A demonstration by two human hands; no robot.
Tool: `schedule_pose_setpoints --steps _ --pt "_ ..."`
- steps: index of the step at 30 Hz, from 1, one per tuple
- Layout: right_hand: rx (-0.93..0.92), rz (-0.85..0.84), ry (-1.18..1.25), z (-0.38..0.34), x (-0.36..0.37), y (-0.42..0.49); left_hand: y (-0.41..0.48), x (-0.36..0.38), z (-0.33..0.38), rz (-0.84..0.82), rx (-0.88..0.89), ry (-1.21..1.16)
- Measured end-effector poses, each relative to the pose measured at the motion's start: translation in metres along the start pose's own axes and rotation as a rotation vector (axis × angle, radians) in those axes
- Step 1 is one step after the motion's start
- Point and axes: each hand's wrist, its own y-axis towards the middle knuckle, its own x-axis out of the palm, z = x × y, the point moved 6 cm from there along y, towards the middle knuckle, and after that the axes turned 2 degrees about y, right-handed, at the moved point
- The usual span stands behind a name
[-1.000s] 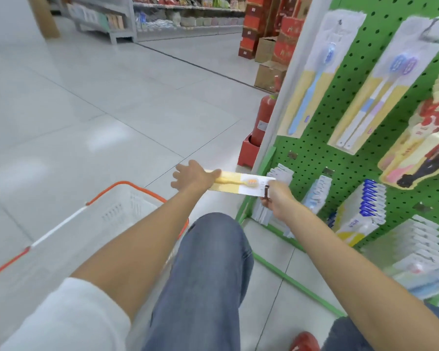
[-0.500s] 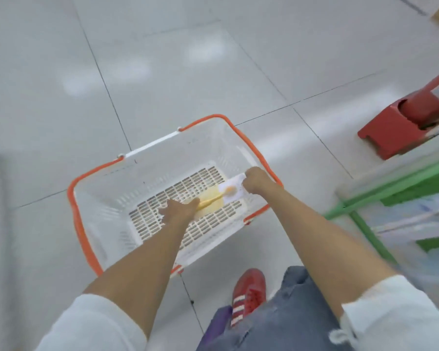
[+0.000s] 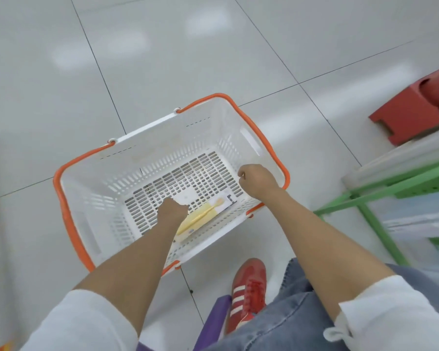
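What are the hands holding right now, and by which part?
The right hand holds nothing. The left hand is against the yellow end of the toothbrush pack lying in the basket; a grip cannot be told.

The person wears white sleeves (image 3: 86,323), blue jeans (image 3: 289,325), a red striped sneaker (image 3: 249,287).

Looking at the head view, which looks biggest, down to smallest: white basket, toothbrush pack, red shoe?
1. white basket.
2. toothbrush pack and red shoe look alike; the shoe is nearer, so unranked.
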Motion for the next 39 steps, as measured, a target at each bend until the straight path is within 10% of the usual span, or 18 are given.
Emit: schedule_pose_setpoints --steps 16,39 --pt "0.279 0.616 0.117 0.105 -0.228 -0.259 -0.257 -0.004 0.267 0.020 0.905 0.279" --pt "0.227 1.213 -0.044 0.085 -0.524 -0.462 -0.624 -0.085 0.528 -0.080 1.573 -0.212"
